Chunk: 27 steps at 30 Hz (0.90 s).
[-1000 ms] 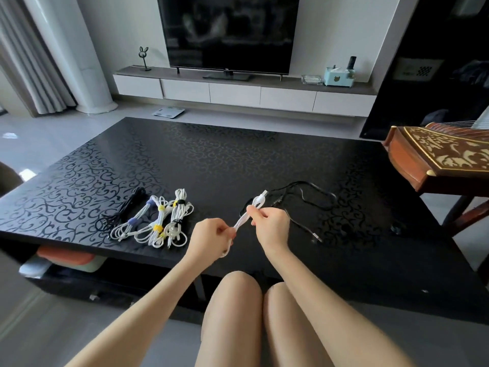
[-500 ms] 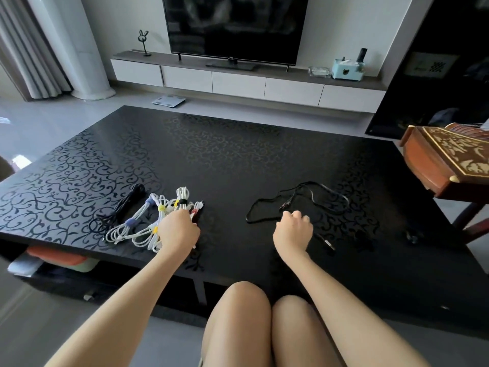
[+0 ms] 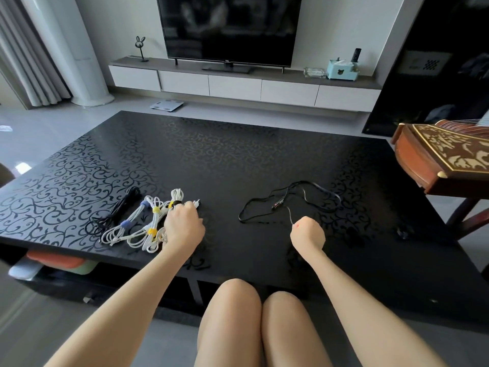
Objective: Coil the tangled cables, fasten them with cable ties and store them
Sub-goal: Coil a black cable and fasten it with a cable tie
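The tied white cable coils (image 3: pixel 137 229) are laid near the table's (image 3: pixel 238 154) front-left corner, beside a black coil (image 3: pixel 119 210). The left hand (image 3: pixel 184 226) is curled in a grip on the rightmost white coil (image 3: pixel 196 203). The loose black cable (image 3: pixel 291 200) is laid right of centre. Its thin end is run to the fisted right hand (image 3: pixel 308 234), and whether the grip is clamped on it cannot be told.
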Each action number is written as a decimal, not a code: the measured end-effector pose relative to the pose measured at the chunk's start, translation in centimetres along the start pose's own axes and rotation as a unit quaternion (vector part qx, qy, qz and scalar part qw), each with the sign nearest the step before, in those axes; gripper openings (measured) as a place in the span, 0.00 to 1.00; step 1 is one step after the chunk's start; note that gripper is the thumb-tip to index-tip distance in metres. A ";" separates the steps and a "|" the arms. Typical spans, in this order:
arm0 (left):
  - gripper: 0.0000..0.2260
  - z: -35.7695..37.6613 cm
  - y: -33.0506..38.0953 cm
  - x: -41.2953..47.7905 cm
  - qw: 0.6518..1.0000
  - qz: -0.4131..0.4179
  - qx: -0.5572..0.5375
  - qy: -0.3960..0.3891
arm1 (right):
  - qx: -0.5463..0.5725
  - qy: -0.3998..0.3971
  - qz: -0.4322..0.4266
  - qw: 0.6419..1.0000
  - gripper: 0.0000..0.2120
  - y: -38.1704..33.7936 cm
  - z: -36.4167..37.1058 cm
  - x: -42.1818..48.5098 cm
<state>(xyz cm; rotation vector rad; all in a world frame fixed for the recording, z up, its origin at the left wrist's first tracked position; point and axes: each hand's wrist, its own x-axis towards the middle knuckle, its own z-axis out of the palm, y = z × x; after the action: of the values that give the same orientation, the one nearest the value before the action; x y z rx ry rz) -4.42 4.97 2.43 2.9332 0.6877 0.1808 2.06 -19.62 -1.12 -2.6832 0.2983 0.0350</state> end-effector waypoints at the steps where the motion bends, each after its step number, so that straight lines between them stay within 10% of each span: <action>1: 0.10 -0.5 1.0 -0.4 0.999 0.023 -0.027 -0.002 | 0.058 0.002 0.000 0.998 0.11 -0.3 -0.6 -0.5; 4: 0.13 -2.4 5.3 -2.5 0.967 0.046 -0.232 -0.098 | 0.221 0.026 -0.026 0.975 0.13 -1.5 -2.4 -3.1; 8: 0.14 -5.0 10.9 -5.6 0.832 0.008 -0.517 -0.202 | 0.320 0.107 -0.126 0.933 0.08 -1.7 -4.9 -7.7; 19: 0.08 -11.6 12.3 -7.5 0.880 0.258 -0.374 -0.138 | 0.242 0.227 -0.313 0.890 0.16 0.5 -13.0 -10.2; 22: 0.09 -14.4 11.6 -7.6 0.875 0.338 -0.324 -0.122 | 0.196 0.116 -0.382 0.895 0.24 -0.5 -15.6 -8.4; 27: 0.10 -18.9 10.2 -7.1 0.840 0.324 -0.424 -0.097 | 0.327 -0.080 -0.388 0.858 0.12 -3.1 -17.3 -7.9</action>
<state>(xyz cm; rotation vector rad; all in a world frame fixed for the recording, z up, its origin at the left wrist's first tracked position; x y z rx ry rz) -9.08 -5.54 21.95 2.1319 -0.3782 0.1789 -5.35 -22.67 16.40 -1.9212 -0.7123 -0.0751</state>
